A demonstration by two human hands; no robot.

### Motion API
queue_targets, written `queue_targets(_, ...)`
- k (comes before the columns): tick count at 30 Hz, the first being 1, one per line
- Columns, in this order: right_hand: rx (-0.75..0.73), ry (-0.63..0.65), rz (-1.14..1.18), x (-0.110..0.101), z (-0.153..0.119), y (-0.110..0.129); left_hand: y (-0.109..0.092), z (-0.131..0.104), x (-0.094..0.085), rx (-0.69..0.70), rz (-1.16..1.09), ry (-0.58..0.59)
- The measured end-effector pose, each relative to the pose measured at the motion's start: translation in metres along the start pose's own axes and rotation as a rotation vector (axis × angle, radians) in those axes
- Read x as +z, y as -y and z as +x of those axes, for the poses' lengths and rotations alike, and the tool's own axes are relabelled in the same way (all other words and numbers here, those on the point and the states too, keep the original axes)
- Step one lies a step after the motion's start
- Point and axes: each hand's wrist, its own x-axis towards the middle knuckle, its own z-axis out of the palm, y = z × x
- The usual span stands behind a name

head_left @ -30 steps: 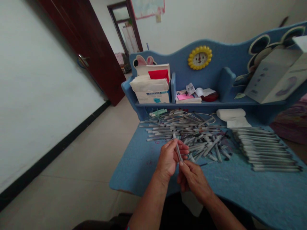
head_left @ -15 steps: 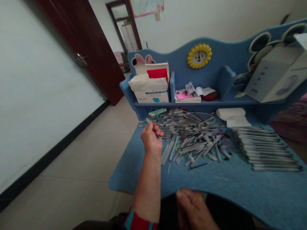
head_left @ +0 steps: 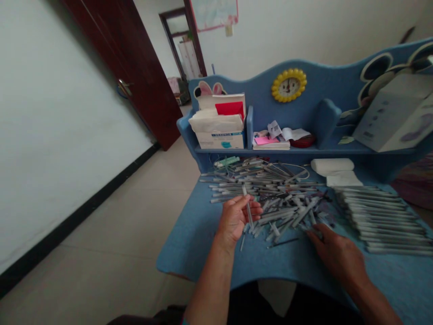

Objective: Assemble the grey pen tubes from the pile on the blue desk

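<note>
Right hand point(head_left: 340, 253) is low at the near right edge of the loose pen pile point(head_left: 286, 212). Fingers bent; tips blur into the parts, so can't tell if they grip anything. Left hand point(head_left: 232, 221) has a pale pen barrel point(head_left: 249, 213) pinched thumb to fingers, top end poking out above the thumb, probably to keep that end accessible. Lower end hard to make out against the palm. Neat pen stack point(head_left: 389, 219) sits right, pens parallel, likely to stay separate from the loose ones. Behind: paper roll point(head_left: 333, 165); white carton point(head_left: 389, 113) on the shelf, cut off by the frame.
</note>
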Motion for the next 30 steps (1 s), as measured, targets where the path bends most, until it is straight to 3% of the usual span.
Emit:
queue_targets(13, 0.03, -0.078, 0.188, 0.003, -0.004, -0.006, 0.027, -0.011, 0.001, -0.213, 0.199, 0.261)
queue_targets(19, -0.014, -0.139, 0.466, -0.015, -0.008, 0.006, 0.037, -0.014, 0.003, -0.272, 0.256, 0.399)
queue_targets(24, -0.152, 0.02, 0.764, -0.037, 0.0, 0.031, 0.045, -0.02, 0.01, -0.325, 0.332, 0.492)
queue_targets(30, -0.194, 0.239, 0.864, -0.04, 0.009, 0.038, 0.05, -0.026, 0.011, -0.4, 0.38, 0.606)
